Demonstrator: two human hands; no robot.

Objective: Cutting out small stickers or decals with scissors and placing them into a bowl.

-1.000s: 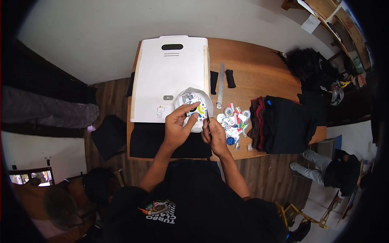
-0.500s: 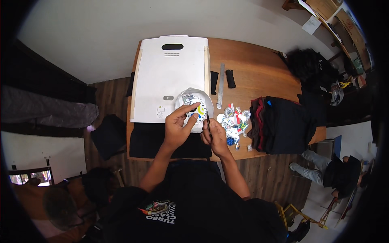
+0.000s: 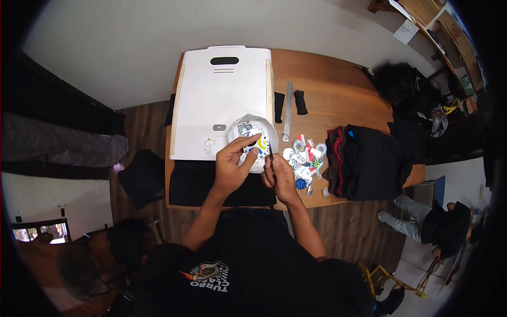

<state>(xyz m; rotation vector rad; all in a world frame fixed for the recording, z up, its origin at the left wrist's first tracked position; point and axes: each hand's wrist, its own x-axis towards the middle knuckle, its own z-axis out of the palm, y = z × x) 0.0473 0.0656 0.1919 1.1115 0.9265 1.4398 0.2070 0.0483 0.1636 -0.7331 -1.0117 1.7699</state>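
My left hand [image 3: 231, 165] pinches a printed film sheet [image 3: 261, 141] with a round white, yellow-green and blue design, thumb and fingers lying over its left side. The sheet's edges curl up, pale and translucent, above the front right corner of a white flat-topped machine [image 3: 224, 100]. In my right hand [image 3: 282, 178], closed at the sheet's right edge, is a slim black tool [image 3: 272, 154], blade-like and upright. Fingers hide its lower part, so I cannot tell whether it is a pair of scissors. Black fabric [image 3: 193, 182] lies under my left wrist.
Cut printed pieces [image 3: 303, 164] lie heaped right of my hands. Beyond them are a metal ruler [image 3: 288, 111] and a rolled black cloth [image 3: 300, 102]. Folded dark garments [image 3: 372, 166] are stacked at the wooden table's [image 3: 327, 76] right. Another person [image 3: 446, 227] is at far right.
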